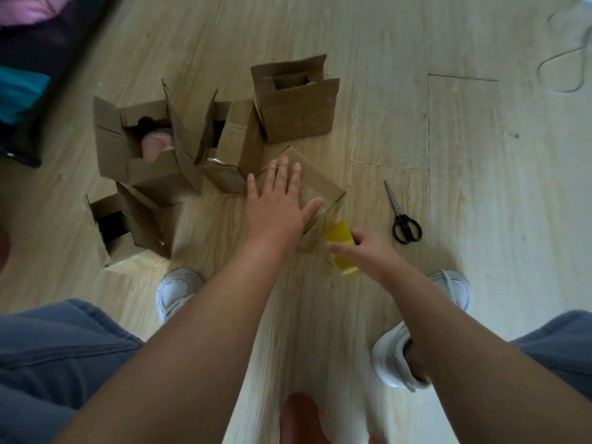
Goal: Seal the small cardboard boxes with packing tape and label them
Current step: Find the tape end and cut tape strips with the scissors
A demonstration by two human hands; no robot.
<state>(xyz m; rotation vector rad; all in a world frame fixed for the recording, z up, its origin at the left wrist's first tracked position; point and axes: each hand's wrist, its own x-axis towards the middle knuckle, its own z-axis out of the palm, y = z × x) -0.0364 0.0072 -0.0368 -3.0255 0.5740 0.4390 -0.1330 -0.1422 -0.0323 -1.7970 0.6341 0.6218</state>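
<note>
Left hand lies flat, fingers straight, on the closed cardboard box on the floor. Right hand grips a yellow tape roll at that box's near edge. Scissors lie apart to its right; open boxes crowd its left.

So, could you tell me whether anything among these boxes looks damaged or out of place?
Mostly no. The near-left box has a ragged, torn-looking flap edge, and the scissors lie loose on the floor, close to the person's feet.
</note>
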